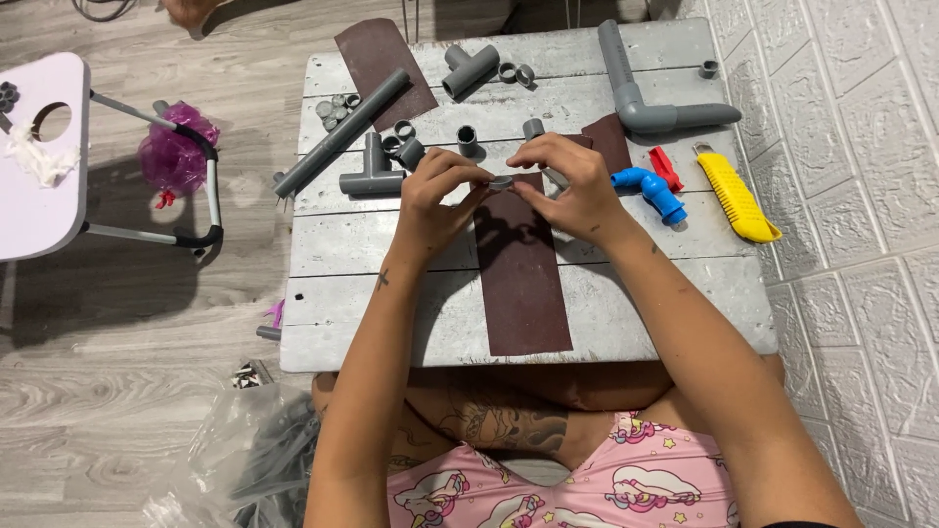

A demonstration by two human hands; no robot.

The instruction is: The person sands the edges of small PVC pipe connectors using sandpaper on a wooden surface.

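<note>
In the head view, both hands meet just above the centre of the frame, over a low grey wooden table. The left hand and the right hand each pinch one side of a small grey ring between thumb and fingertips, so both hands are closed on it. The ring sits just above the top end of a long brown strip of sandpaper that runs down the middle of the table; whether the ring touches the strip cannot be told.

Left of the hands lie a grey tee fitting and a long grey pipe set on a slant. Several short grey couplings stand just above the hands. In the upper right of the frame lies an elbowed grey pipe. Right of the right hand sit a blue elbow fitting, a small red piece and a yellow utility knife. A second sandpaper sheet lies at the upper left of the table.
</note>
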